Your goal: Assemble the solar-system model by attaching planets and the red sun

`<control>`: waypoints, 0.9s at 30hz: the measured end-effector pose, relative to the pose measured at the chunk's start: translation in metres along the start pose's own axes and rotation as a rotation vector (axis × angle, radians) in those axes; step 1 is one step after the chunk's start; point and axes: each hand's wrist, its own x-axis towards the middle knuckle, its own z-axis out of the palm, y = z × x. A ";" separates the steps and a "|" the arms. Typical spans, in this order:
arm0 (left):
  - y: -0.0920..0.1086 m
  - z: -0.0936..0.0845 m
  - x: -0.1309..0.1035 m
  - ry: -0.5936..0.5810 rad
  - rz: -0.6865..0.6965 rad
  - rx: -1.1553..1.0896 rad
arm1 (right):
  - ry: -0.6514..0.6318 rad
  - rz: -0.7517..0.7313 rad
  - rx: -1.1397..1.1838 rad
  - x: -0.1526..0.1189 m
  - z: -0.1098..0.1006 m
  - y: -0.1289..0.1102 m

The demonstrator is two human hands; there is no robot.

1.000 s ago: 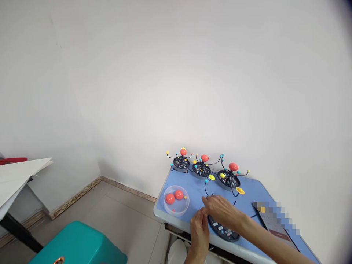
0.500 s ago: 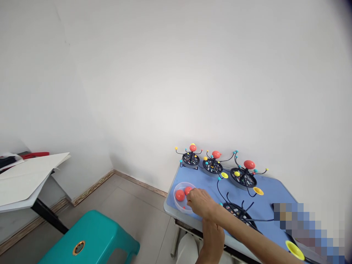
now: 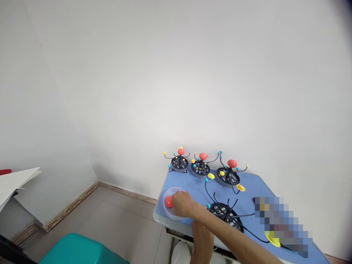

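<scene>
My right hand [image 3: 183,204] reaches into a clear round bowl [image 3: 165,212] at the table's left front, its fingers curled together and their tips hidden. Beside it in the bowl lies a red ball [image 3: 169,201]. Lower down, my left hand [image 3: 202,234] passes under my right forearm. Its fingers are hidden, close to a black round base [image 3: 220,209] with bare curved arms and no red ball on top. Behind stand three similar models with red balls on top, at left [image 3: 179,162], middle [image 3: 200,168] and right [image 3: 228,177].
The blue table [image 3: 178,180] stands against a white wall. A partly blurred flat item [image 3: 279,223] lies on its right side. A teal stool [image 3: 79,251] is on the floor at lower left, and white sheets [image 3: 16,181] jut in at the left edge.
The view has shifted, so the table sits further left. My right hand is deeper over the bowl and now covers the second red ball that showed before.
</scene>
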 end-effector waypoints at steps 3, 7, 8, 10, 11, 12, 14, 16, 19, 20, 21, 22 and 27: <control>0.001 -0.004 -0.003 0.004 0.025 0.042 | 0.075 -0.011 0.196 -0.026 -0.027 0.015; 0.002 -0.009 -0.004 0.011 0.115 0.050 | 0.172 -0.040 0.528 -0.068 -0.063 0.055; 0.003 -0.010 -0.004 0.007 0.146 0.049 | 0.192 -0.021 0.606 -0.079 -0.068 0.068; 0.006 -0.013 -0.005 -0.003 0.207 0.059 | 0.217 0.036 0.753 -0.099 -0.074 0.095; 0.008 -0.014 -0.006 0.001 0.235 0.077 | 0.225 0.069 0.821 -0.108 -0.074 0.108; 0.012 -0.016 -0.008 0.018 0.269 0.106 | 0.229 0.103 0.882 -0.116 -0.073 0.120; 0.020 -0.020 -0.013 0.066 0.357 0.179 | 0.235 0.163 0.989 -0.131 -0.067 0.139; 0.032 -0.024 -0.018 0.100 0.455 0.248 | 0.242 0.211 1.086 -0.142 -0.059 0.152; 0.051 -0.028 -0.020 0.110 0.553 0.311 | 0.263 0.249 1.231 -0.153 -0.051 0.160; 0.058 -0.028 -0.018 0.112 0.567 0.321 | 0.270 0.252 1.279 -0.156 -0.049 0.161; 0.064 -0.029 -0.016 0.116 0.569 0.326 | 0.276 0.249 1.328 -0.158 -0.048 0.161; 0.070 -0.028 -0.012 0.122 0.562 0.325 | 0.279 0.242 1.377 -0.160 -0.047 0.161; 0.099 -0.020 0.010 0.163 0.477 0.292 | 0.282 0.172 1.603 -0.159 -0.042 0.157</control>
